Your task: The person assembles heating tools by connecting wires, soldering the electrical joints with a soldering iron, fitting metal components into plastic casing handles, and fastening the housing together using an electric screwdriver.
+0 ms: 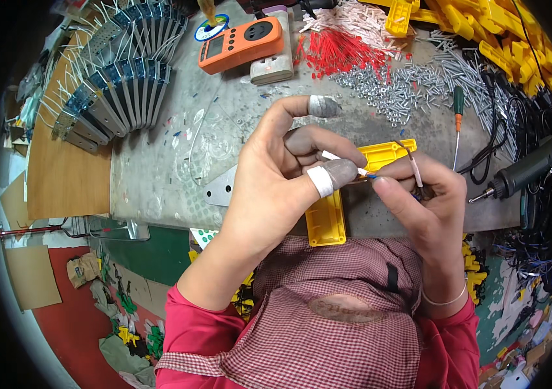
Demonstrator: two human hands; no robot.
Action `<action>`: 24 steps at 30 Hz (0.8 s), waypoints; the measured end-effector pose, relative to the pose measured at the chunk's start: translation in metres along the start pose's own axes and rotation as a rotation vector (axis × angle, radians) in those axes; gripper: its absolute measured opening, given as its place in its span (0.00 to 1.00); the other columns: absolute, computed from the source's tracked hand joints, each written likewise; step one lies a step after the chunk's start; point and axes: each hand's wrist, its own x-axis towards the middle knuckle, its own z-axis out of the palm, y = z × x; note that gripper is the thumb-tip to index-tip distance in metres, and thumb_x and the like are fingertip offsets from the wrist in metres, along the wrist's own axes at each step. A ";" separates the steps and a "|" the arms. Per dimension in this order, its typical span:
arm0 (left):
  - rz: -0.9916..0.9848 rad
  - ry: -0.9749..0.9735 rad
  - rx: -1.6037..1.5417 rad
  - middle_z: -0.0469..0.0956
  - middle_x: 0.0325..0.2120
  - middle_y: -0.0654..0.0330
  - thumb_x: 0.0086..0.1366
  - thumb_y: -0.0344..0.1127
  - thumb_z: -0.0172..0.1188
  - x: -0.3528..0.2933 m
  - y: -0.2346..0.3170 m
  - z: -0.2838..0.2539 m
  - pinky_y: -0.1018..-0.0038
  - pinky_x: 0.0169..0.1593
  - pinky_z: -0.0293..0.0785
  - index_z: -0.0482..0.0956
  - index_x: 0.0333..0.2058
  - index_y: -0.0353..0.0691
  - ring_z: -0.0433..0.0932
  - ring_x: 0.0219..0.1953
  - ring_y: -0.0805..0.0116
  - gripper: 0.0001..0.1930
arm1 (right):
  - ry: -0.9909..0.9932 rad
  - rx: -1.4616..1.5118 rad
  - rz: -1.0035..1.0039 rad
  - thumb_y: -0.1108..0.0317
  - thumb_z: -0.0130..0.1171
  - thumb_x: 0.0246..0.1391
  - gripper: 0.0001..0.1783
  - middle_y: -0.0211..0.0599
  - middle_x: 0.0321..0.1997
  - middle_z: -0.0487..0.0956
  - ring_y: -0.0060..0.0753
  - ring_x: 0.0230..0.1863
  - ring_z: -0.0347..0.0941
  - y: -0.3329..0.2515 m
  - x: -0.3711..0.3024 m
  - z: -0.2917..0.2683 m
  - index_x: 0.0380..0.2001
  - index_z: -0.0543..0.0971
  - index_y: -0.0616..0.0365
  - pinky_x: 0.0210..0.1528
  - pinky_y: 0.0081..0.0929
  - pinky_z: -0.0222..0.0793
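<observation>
My left hand (276, 175) is raised over the bench, tape around its thumb and index finger. Its thumb and a bent finger pinch a thin white sleeve-like piece (332, 155); the index finger stays extended. Opposite it, my right hand (422, 198) has thumb and fingertips closed on a thin blue wire (371, 176), close to the end of the white piece. A dark lead with a pale sleeve (416, 170) passes by the right fingers. Behind and under the hands lies a hollow yellow plastic housing (326, 223), partly hidden; its other part (387, 153) shows between the hands.
An orange meter (243, 45), red-tipped parts (344, 52), screws (418, 84) and nuts (370, 81) spread across the back. A screwdriver (459, 107), power screwdriver (529, 168) and black cables lie right. Metal plates with blue boards (117, 91) stand left; yellow housings (483, 32) pile at back right.
</observation>
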 end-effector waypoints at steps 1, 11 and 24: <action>0.015 0.013 0.022 0.80 0.32 0.53 0.52 0.20 0.64 -0.001 -0.001 0.001 0.74 0.44 0.75 0.62 0.52 0.34 0.79 0.38 0.68 0.29 | -0.028 -0.038 0.006 0.73 0.66 0.49 0.06 0.28 0.25 0.79 0.13 0.27 0.71 -0.001 0.000 -0.002 0.30 0.81 0.64 0.31 0.15 0.67; 0.104 -0.108 0.206 0.76 0.32 0.57 0.51 0.20 0.64 -0.003 -0.003 -0.005 0.78 0.41 0.75 0.61 0.52 0.33 0.78 0.35 0.72 0.30 | -0.085 -0.095 -0.004 0.71 0.69 0.45 0.09 0.30 0.25 0.79 0.17 0.28 0.73 0.009 -0.006 -0.022 0.26 0.78 0.64 0.33 0.18 0.68; 0.081 -0.250 0.281 0.78 0.30 0.59 0.52 0.20 0.63 0.003 -0.006 -0.001 0.79 0.39 0.73 0.59 0.60 0.36 0.77 0.34 0.75 0.36 | -0.161 -0.188 -0.157 0.74 0.71 0.40 0.10 0.32 0.24 0.79 0.23 0.29 0.76 0.012 -0.007 -0.040 0.27 0.79 0.63 0.33 0.20 0.68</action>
